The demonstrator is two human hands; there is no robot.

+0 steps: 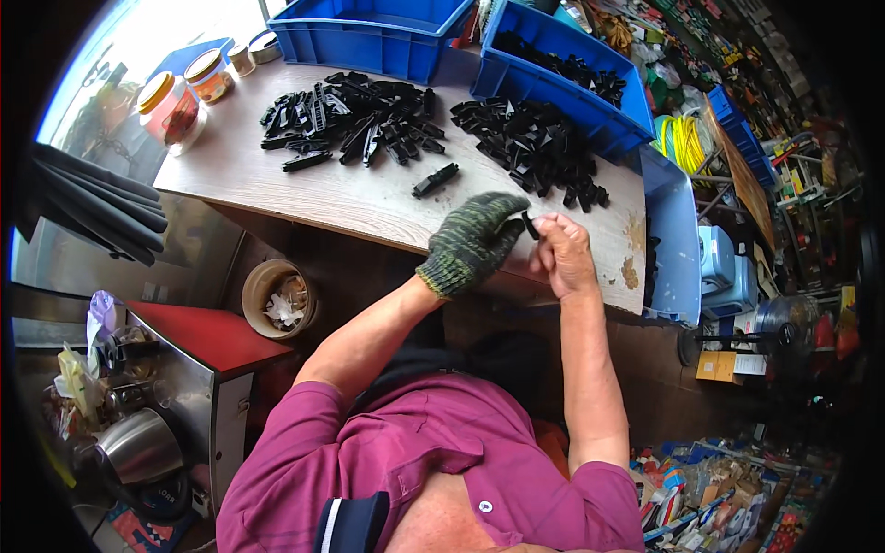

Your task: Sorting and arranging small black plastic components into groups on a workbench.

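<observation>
My left hand, in a dark green knitted glove, is closed around a small black plastic part at the table's front edge. My bare right hand pinches at the same part from the right, its fingertips next to the gloved ones. Most of the part is hidden by my fingers. Just beyond the glove, a single longer black plastic piece lies on the table. Farther back are two heaps of black plastic parts, a left heap and a right heap of smaller pieces.
Behind the heaps stand two blue crates, a left crate and a right crate holding black parts. Lidded jars sit at the table's far left. A bucket with scraps is below, beside a red-topped cabinet. A pale blue bin adjoins the right edge.
</observation>
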